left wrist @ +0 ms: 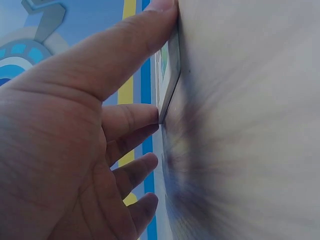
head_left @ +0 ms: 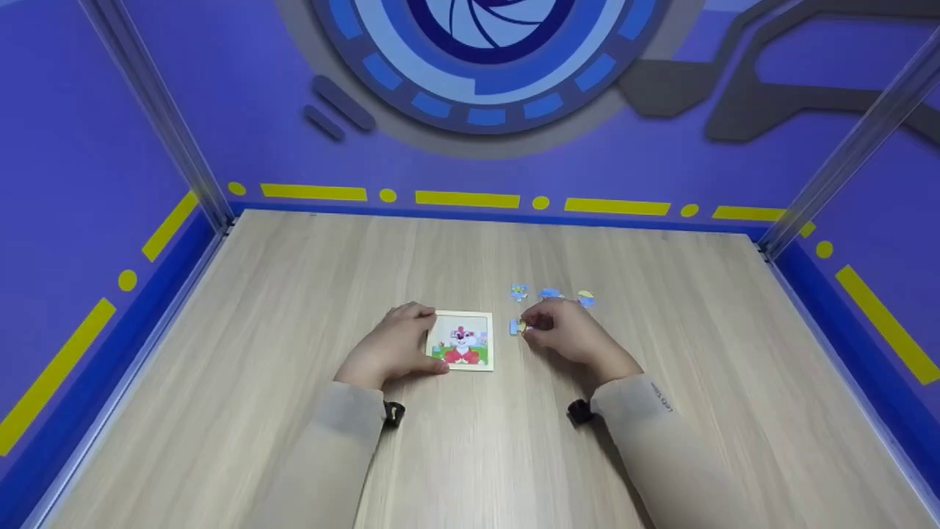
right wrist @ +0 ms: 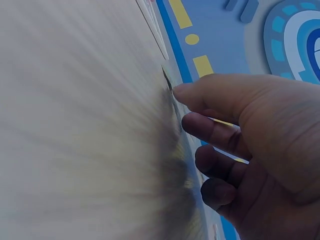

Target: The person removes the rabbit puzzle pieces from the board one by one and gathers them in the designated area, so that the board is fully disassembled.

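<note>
My left hand (head_left: 391, 344) holds a small square jigsaw puzzle tray (head_left: 491, 345) by its left side, thumb at the near corner and fingers at the far corner. Inside its pale rim is a partly filled picture of a red and white cartoon animal on green. In the left wrist view the tray's edge (left wrist: 173, 75) lies between thumb and forefinger. Just right of the tray, my right hand (head_left: 576, 334) pinches a blue and yellow puzzle piece (head_left: 514, 327) with thumb and forefinger. The right wrist view shows that piece (right wrist: 167, 79) edge-on at the thumb tip, seemingly tilted.
Loose puzzle pieces lie beyond my right hand: one blue and green (head_left: 519, 292), one blue (head_left: 550, 293), one blue and yellow (head_left: 585, 298). The wooden table (head_left: 308, 279) is bounded by blue printed panels (head_left: 470, 165) at the back and both sides.
</note>
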The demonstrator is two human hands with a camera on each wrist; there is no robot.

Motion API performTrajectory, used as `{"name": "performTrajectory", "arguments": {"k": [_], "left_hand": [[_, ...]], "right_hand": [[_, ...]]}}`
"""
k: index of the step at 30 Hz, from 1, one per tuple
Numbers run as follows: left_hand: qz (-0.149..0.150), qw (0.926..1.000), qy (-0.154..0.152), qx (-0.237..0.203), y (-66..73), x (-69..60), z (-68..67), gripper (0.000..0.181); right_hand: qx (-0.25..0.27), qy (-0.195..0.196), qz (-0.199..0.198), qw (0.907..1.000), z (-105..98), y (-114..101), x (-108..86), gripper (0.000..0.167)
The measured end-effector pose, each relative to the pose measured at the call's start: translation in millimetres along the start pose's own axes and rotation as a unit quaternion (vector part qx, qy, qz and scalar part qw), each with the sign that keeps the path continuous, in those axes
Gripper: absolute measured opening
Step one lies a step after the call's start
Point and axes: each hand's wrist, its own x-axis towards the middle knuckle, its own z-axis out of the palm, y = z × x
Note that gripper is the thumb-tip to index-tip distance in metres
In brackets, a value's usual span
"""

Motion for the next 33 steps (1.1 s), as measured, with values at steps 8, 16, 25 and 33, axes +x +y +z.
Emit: {"name": "performTrajectory", "arguments": {"k": [8,16,25,33], "left_hand": [[-0.001,1.0000,0.002,-0.003,1.4,0.7,0.3,0.096],[0.000,1.0000,-0.001,0.002,1.9,0.3,-0.1,0.097],[0.000,1.0000,-0.001,0.000,0.0,1.4,0.3,0.098],[0.010,0.9999,-0.003,0.011,0.0,1.4,-0.1,0.097]], "right_hand": [[0.008,0.013,-0.005,0.9999,-2,-6,-1.9,0.025],[0.032,0.019,-0.015,0.9992,5,-29,-6.2,0.027],[0.109,-0.001,-0.014,0.9940,25,-62,-6.6,0.037],[0.155,-0.022,-0.002,0.9876,52,-79,8.0,0.042]]}}
